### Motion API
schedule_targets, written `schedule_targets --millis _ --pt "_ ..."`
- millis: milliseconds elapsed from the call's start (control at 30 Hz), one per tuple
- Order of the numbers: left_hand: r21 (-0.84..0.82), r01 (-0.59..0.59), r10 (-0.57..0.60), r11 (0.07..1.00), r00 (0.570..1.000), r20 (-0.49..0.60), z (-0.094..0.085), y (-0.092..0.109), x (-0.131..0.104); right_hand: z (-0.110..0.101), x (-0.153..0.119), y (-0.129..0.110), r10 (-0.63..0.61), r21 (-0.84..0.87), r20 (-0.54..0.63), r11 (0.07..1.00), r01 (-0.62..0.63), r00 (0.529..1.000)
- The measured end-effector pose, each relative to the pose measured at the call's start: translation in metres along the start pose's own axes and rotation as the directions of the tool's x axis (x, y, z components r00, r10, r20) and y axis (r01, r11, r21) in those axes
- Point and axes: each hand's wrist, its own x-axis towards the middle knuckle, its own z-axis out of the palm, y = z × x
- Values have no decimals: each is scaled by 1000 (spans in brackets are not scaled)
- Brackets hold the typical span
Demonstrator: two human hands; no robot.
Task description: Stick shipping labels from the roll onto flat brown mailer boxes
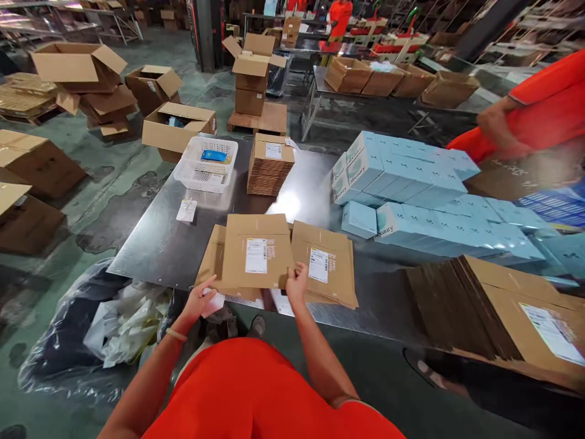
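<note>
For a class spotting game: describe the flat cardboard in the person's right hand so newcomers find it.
On the metal table, look along the near edge. Find the flat cardboard with a white label; unlike its neighbours, the right hand grips its lower right corner.

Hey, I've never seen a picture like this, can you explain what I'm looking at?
There's no machine: this single picture comes from a camera on someone's head, looking forward and down at their bare hands. The right hand grips a flat labelled carton near its lower right corner. The left hand, near the lower left corner, holds a small white item I can't identify. On the metal table are more flat cartons, a white basket and pale blue boxes. The orange sleeve at far right is another person's.
</note>
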Motion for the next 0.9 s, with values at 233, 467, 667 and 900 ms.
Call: schedule_targets --millis 233,467,667,900 --pt "-269 84 -39 959 985 166 37 3 -27 -163 88 15 -16 -212 -296 976 -50 955" --pt "-486 87 -84 869 996 28 57 9 -38 -25 -57 -20 -242 102 769 960 261 592" --pt "-608 150 -399 780 868 -297 34 -9 -31 59 -141 -14 -171 184 886 983 12 431" --pt "-564 62 -174 824 974 -147 34 -13 -44 88 -127 -52 -131 210 781 976 -60 610"
